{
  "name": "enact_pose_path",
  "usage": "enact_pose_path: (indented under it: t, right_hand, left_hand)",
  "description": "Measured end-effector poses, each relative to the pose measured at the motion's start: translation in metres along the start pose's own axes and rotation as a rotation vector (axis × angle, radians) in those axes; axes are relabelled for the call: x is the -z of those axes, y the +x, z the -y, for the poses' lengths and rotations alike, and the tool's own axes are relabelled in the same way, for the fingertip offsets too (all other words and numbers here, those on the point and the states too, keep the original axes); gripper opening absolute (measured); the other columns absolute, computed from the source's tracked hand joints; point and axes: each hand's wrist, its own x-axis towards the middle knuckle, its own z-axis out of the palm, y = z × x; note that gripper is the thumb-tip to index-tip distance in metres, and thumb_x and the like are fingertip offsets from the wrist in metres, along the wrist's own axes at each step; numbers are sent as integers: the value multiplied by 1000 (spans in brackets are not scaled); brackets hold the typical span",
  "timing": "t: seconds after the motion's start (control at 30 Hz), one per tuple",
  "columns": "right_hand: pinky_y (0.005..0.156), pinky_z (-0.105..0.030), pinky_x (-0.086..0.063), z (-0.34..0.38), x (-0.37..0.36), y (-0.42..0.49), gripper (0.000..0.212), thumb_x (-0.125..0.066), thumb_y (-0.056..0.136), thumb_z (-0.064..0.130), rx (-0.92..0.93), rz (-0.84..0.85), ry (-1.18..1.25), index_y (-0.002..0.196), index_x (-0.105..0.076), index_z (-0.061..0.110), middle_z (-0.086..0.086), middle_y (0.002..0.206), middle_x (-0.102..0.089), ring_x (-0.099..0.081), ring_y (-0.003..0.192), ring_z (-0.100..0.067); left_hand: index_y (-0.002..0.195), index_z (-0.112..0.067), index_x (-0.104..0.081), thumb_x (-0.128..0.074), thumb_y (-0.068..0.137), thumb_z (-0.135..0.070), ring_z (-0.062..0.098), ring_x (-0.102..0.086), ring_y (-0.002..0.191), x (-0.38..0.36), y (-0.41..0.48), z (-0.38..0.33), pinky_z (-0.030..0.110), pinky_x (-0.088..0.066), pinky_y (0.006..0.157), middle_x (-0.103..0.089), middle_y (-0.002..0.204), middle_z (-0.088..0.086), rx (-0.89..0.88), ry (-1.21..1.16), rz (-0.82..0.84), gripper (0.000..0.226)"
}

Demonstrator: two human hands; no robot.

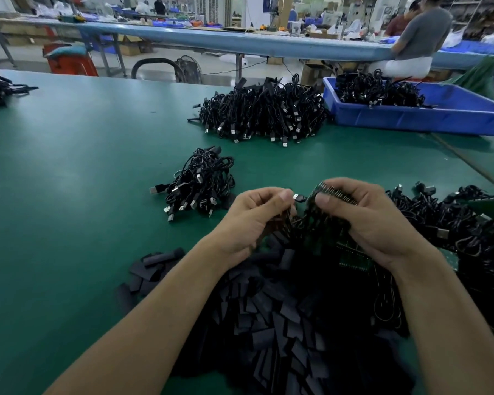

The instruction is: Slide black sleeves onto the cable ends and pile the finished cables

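Observation:
My left hand (255, 216) pinches a black cable just behind its small plug (298, 197), which points right. My right hand (365, 215) grips a flat black sleeve (315, 192) with its open end facing the plug, a finger's width away. Below both hands lies a heap of loose black sleeves (268, 323). A small pile of cables with USB plugs (200, 183) lies to the upper left of my hands. More tangled black cables (451, 218) lie to the right, partly under my right wrist.
A large heap of cables (263, 109) sits farther back on the green table (69, 181). A blue bin (439, 112) with cables stands at the back right. A person sits at a long blue bench behind it. More cables lie at the far left edge.

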Motion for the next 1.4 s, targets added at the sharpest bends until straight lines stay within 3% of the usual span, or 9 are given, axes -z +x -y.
enact_pose_path:
  t: [0.13, 0.33, 0.5, 0.63, 0.73, 0.8, 0.93, 1.13, 1.4]
  right_hand:
    - [83, -37, -53, 5, -3, 6, 14, -71, 87, 20, 112, -517, 131, 83, -70, 33, 9, 91, -70, -64, 84, -11]
    - [71, -12, -46, 12, -1, 3, 14, -61, 99, 14, 427, -1014, -250, 99, -58, 27, 9, 91, -58, -56, 75, 4]
    - [74, 1, -43, 22, -8, -5, 21, -70, 92, 14, 369, -554, -762, 111, -73, 21, 16, 92, -64, -57, 81, 16]
    - [85, -29, -56, 43, -19, -15, 17, -79, 82, 21, 28, -42, -1092, 94, -75, 32, 13, 90, -71, -66, 84, -4]
    - [90, -34, -56, 52, -26, -21, 40, -85, 69, 48, -270, 277, -1206, 104, -71, 33, 13, 97, -69, -66, 91, -6]
    - [91, -37, -55, 52, -35, -23, 45, -76, 73, 61, -254, 280, -1252, 107, -70, 32, 13, 99, -68, -65, 92, -10]
    - [93, -39, -52, 36, -59, -14, 22, -57, 98, 21, 97, 107, -1224, 114, -72, 25, 5, 112, -71, -65, 102, -17]
    - [93, -40, -51, 7, -64, -8, 40, -75, 87, 39, -235, 279, -1372, 122, -65, 23, -4, 116, -63, -60, 108, -26]
    - [88, -38, -55, -1, -60, -4, 52, -85, 78, 26, -199, 207, -1189, 126, -65, 24, 1, 103, -61, -63, 95, -22]
  left_hand:
    - [88, -16, -57, -54, 94, -27, 22, -69, 81, 4, 3, -17, 45, -58, 85, -72, 82, 5, -227, -165, -165, 13]
    - [89, -27, -55, -51, 105, -20, 9, -46, 44, 11, 1, -44, 20, -45, 49, -48, 56, -8, -746, 323, -538, 18]
    - [107, -25, -69, -51, 104, -27, 7, -50, 67, 8, -4, -41, 29, -45, 65, -58, 78, -14, -646, 1045, -552, 19]
    - [141, -16, -54, -36, 107, -19, 18, -57, 115, 9, -5, -41, 34, -43, 102, -61, 128, 4, -362, 1276, -467, 38]
    - [143, -18, -49, -35, 106, -16, 26, -65, 89, 8, -8, -40, 45, -55, 83, -67, 114, 6, -272, 1269, -405, 39]
    - [126, -18, -51, -37, 106, -17, 19, -62, 72, 9, -8, -40, 49, -55, 72, -67, 91, 1, -248, 1249, -405, 24]
    - [101, -22, -53, -48, 103, -18, 10, -63, 84, 11, -8, -38, 41, -55, 81, -68, 90, -4, -181, 1206, -364, 7]
    - [91, -32, -64, -60, 100, -19, 2, -55, 70, 14, -9, -40, 8, -38, 57, -62, 89, -6, -248, 1165, -336, 16]
    - [97, -28, -62, -67, 96, -30, 15, -66, 80, 15, -9, -37, 32, -52, 71, -66, 91, -3, -222, 1101, -335, 5]
